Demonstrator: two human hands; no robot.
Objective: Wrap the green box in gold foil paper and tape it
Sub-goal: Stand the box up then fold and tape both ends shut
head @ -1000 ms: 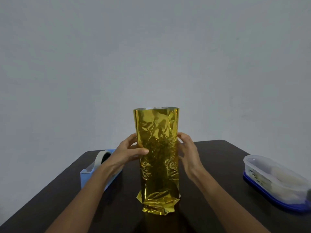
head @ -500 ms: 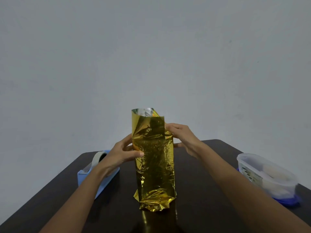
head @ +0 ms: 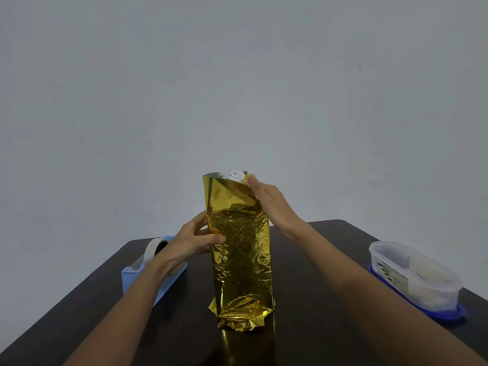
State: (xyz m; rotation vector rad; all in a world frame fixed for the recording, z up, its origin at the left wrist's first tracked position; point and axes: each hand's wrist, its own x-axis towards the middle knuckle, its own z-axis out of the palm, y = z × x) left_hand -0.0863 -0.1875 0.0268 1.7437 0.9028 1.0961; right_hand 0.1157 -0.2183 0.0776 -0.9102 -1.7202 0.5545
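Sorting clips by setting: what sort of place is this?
Probably a home craft spot: a dark table against a bare wall, with a tape dispenser and a gold foil parcel.

gold foil paper (head: 240,260) upright on dark table (head: 317,299), left hand (head: 194,237) holding its side, right hand (head: 269,204) pressing top fold

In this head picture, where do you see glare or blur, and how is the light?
Head view: the foil glares in bright patches and reflects on the glossy table; the right hand is slightly motion-blurred at its fingertips; light is soft and even, with faint shadows.
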